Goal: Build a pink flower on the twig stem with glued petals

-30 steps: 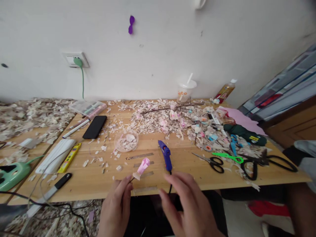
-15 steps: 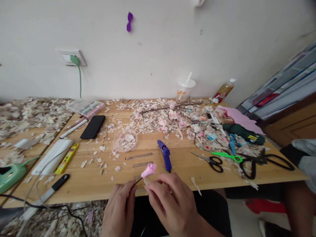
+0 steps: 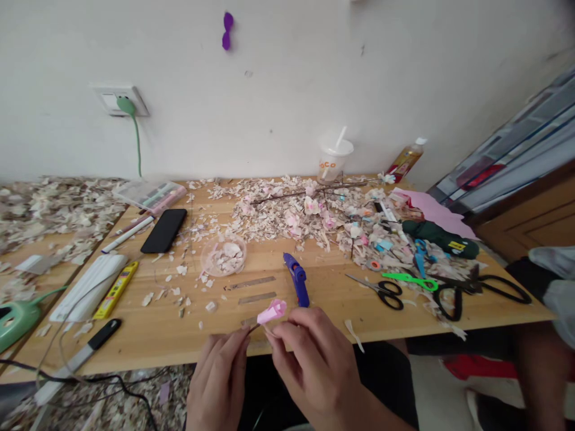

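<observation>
Wooden table [image 3: 148, 335] sits against a plain white wall [image 3: 287, 102], a few dark marks and scuffs on it. Above the table's left part: white wall socket [image 3: 106, 99], green plug [image 3: 126, 106] in it. Purple patch [image 3: 227, 31] higher up, nearer the table's middle. Beyond the table's right end: brown panelled woodwork [image 3: 543, 221], slanted glassy panel [image 3: 487, 164] above that. Pale floor [image 3: 442, 392] below the table's right side, scraps [image 3: 112, 401] below its left. Light soft, greyish.

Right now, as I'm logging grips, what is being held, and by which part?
The left hand holds the pink paper flower by its thin stem. The right hand is at the flower's base; its grip is unclear.
</observation>
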A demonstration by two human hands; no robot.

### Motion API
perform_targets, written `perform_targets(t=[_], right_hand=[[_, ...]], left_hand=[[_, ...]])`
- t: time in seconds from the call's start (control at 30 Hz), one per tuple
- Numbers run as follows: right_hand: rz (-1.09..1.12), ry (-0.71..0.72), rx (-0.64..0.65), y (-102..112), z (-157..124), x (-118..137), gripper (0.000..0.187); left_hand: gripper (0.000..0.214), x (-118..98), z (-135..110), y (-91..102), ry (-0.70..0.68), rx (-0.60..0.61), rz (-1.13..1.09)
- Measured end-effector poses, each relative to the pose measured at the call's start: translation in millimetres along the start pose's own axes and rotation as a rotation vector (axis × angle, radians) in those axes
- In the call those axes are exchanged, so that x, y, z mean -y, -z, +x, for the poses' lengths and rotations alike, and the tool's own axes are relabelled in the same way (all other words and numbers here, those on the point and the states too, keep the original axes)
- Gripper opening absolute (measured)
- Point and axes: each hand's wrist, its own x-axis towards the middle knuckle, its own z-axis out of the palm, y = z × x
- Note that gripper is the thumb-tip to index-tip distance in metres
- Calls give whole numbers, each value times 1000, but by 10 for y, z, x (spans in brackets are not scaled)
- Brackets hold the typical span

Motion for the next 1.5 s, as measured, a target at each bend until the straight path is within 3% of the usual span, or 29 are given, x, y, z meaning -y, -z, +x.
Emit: perform_targets(t=[0.37,0.5,0.6,0.7,0.8,0.9,1.03,1.17,1.33,1.5], right_hand=[[38,-36,4,-32,-27,-36,14],[27,-17,24,71,-105,-73,18],[51,-68,65,172,-252,-252,18],[-15,-237,78,184,-400,-564,11],[-93,-374,109,75,-461,-840,39],[-78,-435,164,-107,-420,-955,25],[-66,-509,182,-354,-301,-1003,35],[-51,-555,177,-491,-215,-1114,26],[107,-490,172,-419,-266,-1064,17],[283,-414,140,-10,-421,-676,18]], left_hand=[[34,11,-46,-56,13,-24,-34],[26,65,-20,-65,101,-44,0],[21,181,4,-61,212,-43,61],[24,308,13,-56,285,-33,76],[28,376,19,-59,351,-35,55],[31,380,35,-76,477,-37,-16],[37,342,85,-96,630,-29,-236],[47,292,136,-53,687,26,-292],[47,270,154,9,671,83,-251],[30,273,158,33,413,59,-103]])
